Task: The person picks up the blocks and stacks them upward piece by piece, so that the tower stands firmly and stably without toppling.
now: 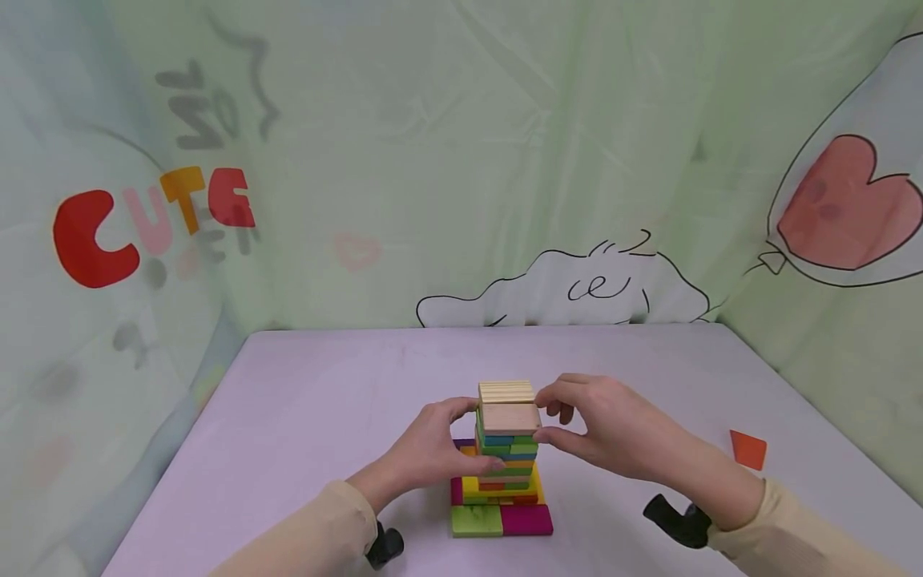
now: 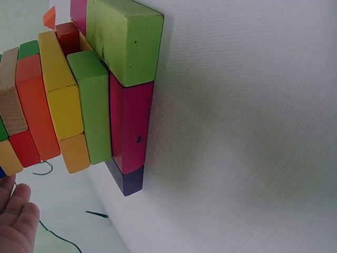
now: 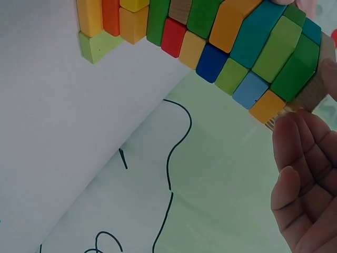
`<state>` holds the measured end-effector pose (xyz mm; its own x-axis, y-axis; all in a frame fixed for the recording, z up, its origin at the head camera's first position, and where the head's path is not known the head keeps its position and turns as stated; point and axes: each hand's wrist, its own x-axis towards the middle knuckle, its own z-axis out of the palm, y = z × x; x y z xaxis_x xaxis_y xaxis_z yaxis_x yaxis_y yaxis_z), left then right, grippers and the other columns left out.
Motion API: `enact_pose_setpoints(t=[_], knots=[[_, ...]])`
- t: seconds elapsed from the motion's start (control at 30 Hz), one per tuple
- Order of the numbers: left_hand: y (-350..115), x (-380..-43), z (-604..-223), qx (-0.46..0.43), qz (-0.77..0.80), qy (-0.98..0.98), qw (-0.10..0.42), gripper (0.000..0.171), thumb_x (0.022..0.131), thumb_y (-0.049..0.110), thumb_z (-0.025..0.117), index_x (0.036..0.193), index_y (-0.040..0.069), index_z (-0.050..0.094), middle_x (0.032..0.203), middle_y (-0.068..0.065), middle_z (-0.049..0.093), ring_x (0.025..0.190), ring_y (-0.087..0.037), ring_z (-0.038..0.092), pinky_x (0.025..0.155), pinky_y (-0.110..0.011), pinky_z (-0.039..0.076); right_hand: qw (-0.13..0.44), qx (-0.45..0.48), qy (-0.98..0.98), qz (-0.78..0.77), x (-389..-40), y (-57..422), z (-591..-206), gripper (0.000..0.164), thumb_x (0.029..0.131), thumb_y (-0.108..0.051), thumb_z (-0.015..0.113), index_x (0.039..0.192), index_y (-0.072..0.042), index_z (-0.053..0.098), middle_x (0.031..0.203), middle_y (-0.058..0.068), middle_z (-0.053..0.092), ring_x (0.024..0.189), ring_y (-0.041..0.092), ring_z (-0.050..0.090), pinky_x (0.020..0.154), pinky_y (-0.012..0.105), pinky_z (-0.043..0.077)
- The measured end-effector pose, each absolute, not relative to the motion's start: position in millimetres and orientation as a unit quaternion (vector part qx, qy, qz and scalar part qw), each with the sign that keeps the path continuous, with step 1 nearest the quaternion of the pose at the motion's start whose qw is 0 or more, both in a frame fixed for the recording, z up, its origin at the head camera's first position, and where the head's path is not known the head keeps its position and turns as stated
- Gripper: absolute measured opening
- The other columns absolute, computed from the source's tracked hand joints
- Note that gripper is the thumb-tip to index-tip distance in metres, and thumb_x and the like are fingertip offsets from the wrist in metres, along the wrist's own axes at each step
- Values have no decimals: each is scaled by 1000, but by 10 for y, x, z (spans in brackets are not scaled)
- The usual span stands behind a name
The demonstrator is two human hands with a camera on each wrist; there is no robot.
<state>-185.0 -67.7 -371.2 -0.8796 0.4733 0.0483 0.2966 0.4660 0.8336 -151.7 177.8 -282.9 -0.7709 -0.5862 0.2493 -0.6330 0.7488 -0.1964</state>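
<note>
A tower of colored wooden blocks stands on a wider base of green, magenta and yellow blocks. On its top lie a plain wooden block and, behind it, a ridged wooden block. My left hand holds the tower from the left, its thumb across the front and its fingers toward the far side. With thumb and index finger, my right hand pinches the right end of the plain block. The right wrist view shows its fingertips at the tower's top; the exact contact is partly hidden.
An orange wedge-shaped piece lies on the white table, right of my right forearm. Printed curtains surround the table at the back and sides. Black wrist devices sit under both forearms.
</note>
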Motion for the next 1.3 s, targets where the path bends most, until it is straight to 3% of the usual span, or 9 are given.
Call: enact_pose_setpoints(t=[0.63,0.87,0.93,1.3], knots=[[-669,-1853,-3704,228,462,852,95,71,82,35,85,142,7,57,140,-9,63,141,-38,49,112,-63,43,74,307,-931,183,-1576,1917,-2807,29,84,-29,85,105,-14,72,92,-12,65,82,2,57,70,21,53],[-672,-1844,-3705,231,465,849,100,73,82,34,85,143,7,56,141,-9,62,142,-38,48,113,-63,42,-10,304,-914,268,-1762,2018,-3010,74,81,-42,84,139,-4,57,110,0,64,98,12,63,77,27,55],[-675,-1840,-3708,233,468,846,100,73,82,34,85,143,6,56,141,-8,62,142,-38,48,113,-63,42,-37,307,-907,287,-1790,2011,-3075,80,82,-42,84,143,0,53,115,4,63,101,15,63,78,26,55],[-686,-1827,-3704,230,464,850,96,79,80,36,88,144,6,54,144,-8,61,143,-39,47,114,-63,41,-66,301,-897,315,-1815,1950,-3153,71,82,-37,84,138,-1,59,116,3,65,100,14,62,80,26,54]])
